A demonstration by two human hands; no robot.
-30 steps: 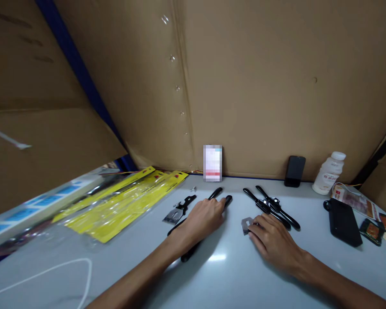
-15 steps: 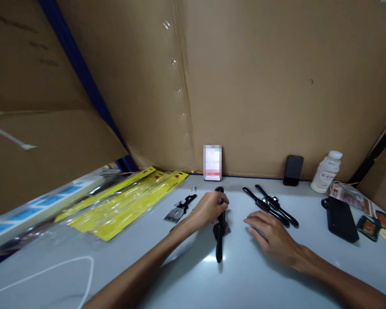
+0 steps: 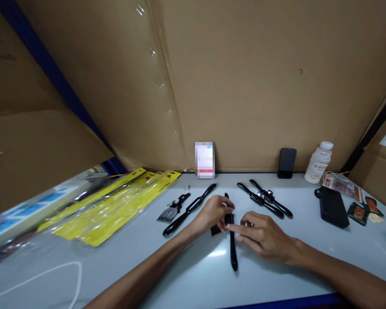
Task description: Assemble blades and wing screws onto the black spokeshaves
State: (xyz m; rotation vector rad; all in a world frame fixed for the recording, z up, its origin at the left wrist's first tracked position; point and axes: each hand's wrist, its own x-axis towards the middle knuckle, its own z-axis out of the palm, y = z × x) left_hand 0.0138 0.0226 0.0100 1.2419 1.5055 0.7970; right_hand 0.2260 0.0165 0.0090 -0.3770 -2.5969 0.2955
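My left hand (image 3: 214, 212) is closed around the middle of a black spokeshave (image 3: 233, 251), its fingers hiding much of the centre. A dark flat blade (image 3: 215, 230) shows just left of that centre. My right hand (image 3: 260, 235) is at the tool's right side, index fingertip reaching its middle and thumb apart from it, close to the handle. Left of my left hand lies a bare black spokeshave body (image 3: 190, 209) with an opening in its centre. Beyond it are a loose blade with a black cap piece (image 3: 174, 209) and small screws (image 3: 187, 187).
Two spokeshaves (image 3: 260, 199) lie side by side at the back right. Yellow card packages (image 3: 116, 210) cover the left. A lit phone (image 3: 205, 161), a dark phone (image 3: 287, 163) and a bottle (image 3: 319, 163) line the cardboard wall. A black case (image 3: 333, 207) and snack packets (image 3: 357, 213) lie right.
The held spokeshave has shifted right and nearer, and its angle has turned. My right hand has come left to its middle. The bare body, partly hidden by my arm before, now shows fully.
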